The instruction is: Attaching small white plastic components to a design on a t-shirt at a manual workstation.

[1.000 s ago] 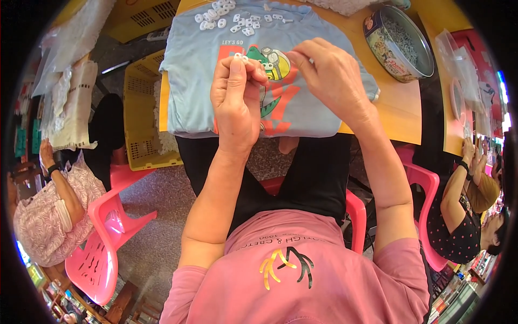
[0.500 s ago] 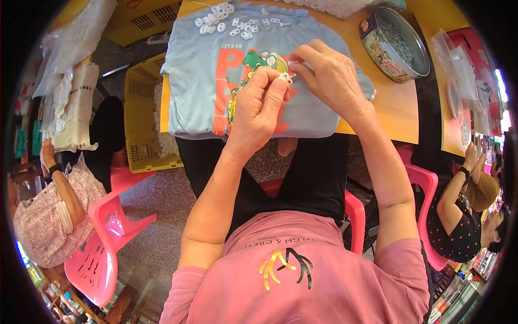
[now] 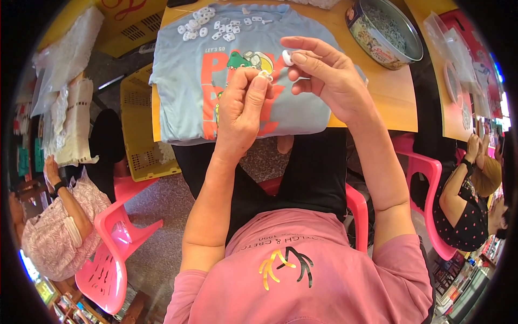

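My left hand is closed, pinching a small white plastic piece between thumb and forefinger. To its right and apart from it, my right hand holds another white plastic piece, rounded, between thumb and fingers. Both hands are above a folded light blue T-shirt with a red and green print, lying on the table. Toward the shirt's far left lie rounded white pieces in a heap. Beside them are squarish white pieces with holes, spread loosely.
A round tin with many small grey bits stands at the table's far right. Yellow crates stand at the left, by a pink chair. One person sits at the left; others sit at the right.
My hands have drawn apart. The right one has opened out from the left, and a rounded white piece now shows in its fingers. The whole view has shifted slightly.
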The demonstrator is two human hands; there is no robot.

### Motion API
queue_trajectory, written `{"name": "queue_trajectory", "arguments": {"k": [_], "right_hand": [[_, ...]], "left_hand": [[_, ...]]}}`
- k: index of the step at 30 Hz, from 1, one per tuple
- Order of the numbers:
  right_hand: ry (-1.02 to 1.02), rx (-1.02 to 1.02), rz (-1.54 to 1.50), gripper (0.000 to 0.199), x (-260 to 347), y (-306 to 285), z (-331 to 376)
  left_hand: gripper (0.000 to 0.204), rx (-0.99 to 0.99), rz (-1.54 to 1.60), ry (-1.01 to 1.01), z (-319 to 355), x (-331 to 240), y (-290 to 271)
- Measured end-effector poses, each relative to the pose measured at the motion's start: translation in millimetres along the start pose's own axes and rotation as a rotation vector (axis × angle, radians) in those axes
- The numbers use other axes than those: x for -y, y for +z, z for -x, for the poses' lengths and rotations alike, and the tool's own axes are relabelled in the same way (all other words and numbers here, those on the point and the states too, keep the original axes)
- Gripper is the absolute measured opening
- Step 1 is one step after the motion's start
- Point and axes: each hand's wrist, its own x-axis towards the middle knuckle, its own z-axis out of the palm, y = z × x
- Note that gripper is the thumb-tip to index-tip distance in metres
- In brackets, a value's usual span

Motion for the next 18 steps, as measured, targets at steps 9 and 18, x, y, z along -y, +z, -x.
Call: {"name": "queue_trajectory", "arguments": {"k": [9,18], "right_hand": [[-0.020,0.045,-0.102,0.032,-12,2,2],[-0.118,-0.005,0.052,0.026,-18,7,3]], "left_hand": [[0.016,0.006,0.035,0.005,0,8,-3],[0.014,0.000,0.049,0.013,0,6,-1]]}}
